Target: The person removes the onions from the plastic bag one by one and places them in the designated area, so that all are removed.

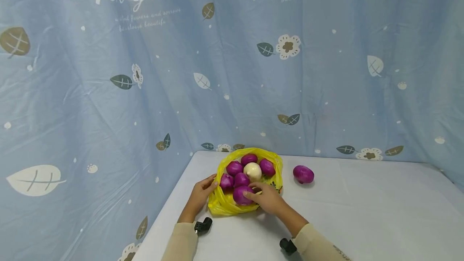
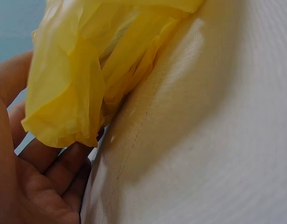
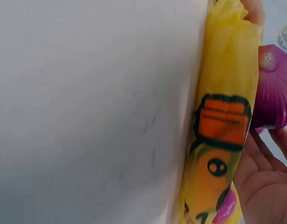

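On the white-covered table (image 1: 355,208), the crinkled yellow plastic bag (image 1: 222,206) sits mouth-up, its left rim pinched by your left hand (image 1: 199,195), seemingly to hold it wide. Your right hand (image 1: 270,199), partly closed, grips the nearest round purple onion (image 1: 239,195) at the bag's near edge, apparently for control.

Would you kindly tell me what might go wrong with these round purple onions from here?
The round purple front onion held by the right hand might slip free. If the left hand tugs the limp yellow plastic bag, others could roll out. The lone purple onion outside it could roll if bumped.
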Motion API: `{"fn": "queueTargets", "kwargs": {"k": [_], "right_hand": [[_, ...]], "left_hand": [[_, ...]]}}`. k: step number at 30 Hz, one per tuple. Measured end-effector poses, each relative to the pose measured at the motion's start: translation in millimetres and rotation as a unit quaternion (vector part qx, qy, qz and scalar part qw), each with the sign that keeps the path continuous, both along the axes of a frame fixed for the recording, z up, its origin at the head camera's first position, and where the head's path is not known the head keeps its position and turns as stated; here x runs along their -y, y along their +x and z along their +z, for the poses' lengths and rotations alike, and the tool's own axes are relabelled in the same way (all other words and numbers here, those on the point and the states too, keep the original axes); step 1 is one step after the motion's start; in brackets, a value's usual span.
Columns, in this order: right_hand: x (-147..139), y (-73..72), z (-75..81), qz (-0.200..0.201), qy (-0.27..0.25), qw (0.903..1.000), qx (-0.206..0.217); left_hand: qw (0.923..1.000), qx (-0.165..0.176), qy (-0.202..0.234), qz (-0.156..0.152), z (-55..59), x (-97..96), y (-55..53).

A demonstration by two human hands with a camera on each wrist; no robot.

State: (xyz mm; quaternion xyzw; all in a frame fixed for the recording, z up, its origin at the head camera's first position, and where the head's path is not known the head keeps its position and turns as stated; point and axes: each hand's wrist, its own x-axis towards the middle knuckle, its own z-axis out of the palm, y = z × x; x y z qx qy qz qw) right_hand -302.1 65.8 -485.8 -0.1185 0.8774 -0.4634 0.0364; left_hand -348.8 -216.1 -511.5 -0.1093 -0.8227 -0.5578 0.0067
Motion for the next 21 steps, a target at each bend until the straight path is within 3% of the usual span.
{"fn": "queueTargets", "kwargs": {"k": [6, 13, 21], "right_hand": [[-12.1, -0.8, -0.3, -0.008, -0.023, 0.9997, 0.002], [-24.1, -7.6, -1.0, -0.027, -0.008, 0.9996, 0.000], [-38.8, -10.3, 1.6, -0.056, 0.012, 0.9984, -0.001]], "left_hand": [[1.0000, 0.002, 0.001, 0.005, -0.7, 0.4, -0.4], [0.9997, 0.000, 0.015, 0.018, -33.2, 7.4, -25.2], [0.9998, 0.007, 0.011, 0.018, -32.3, 7.5, -24.7]]}}
